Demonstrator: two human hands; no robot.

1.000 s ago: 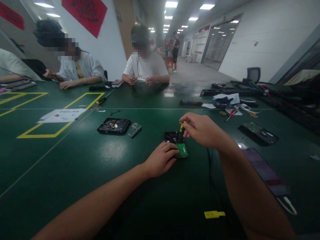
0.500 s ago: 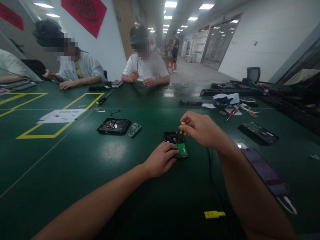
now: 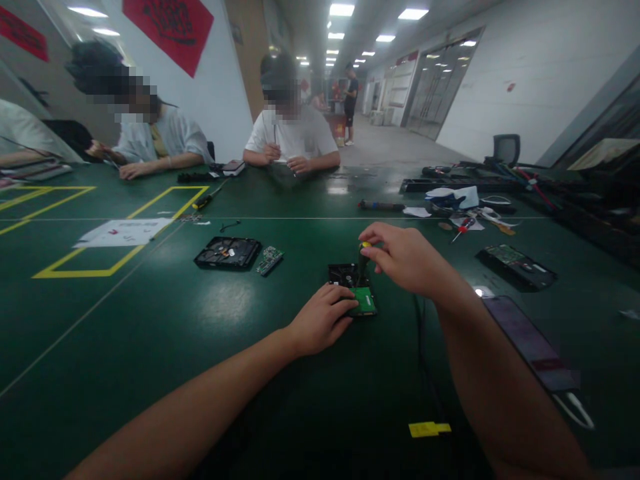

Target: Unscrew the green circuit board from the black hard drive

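Note:
In the head view a hard drive [image 3: 340, 273] lies on the green table with its green circuit board [image 3: 366, 301] facing up. My left hand [image 3: 325, 317] holds the drive down, its fingers across the top of the board and its thumb along the near edge. Above the drive's far right part, my right hand [image 3: 393, 257] is closed around the handle of a screwdriver [image 3: 364, 260] with a yellow end, held upright. Its shaft points down at the drive; the tip is too small to make out.
Left of the drive lie another hard drive [image 3: 227, 253] and a loose circuit board [image 3: 271, 261]. A third drive [image 3: 517, 265] and a phone [image 3: 530, 343] lie right. Tools and cables [image 3: 475, 210] clutter the far right. Co-workers [image 3: 295, 137] sit across the table.
My right fingers have shifted on the screwdriver's handle, and its dark lower part shows more below them. My left hand and the drive look unmoved.

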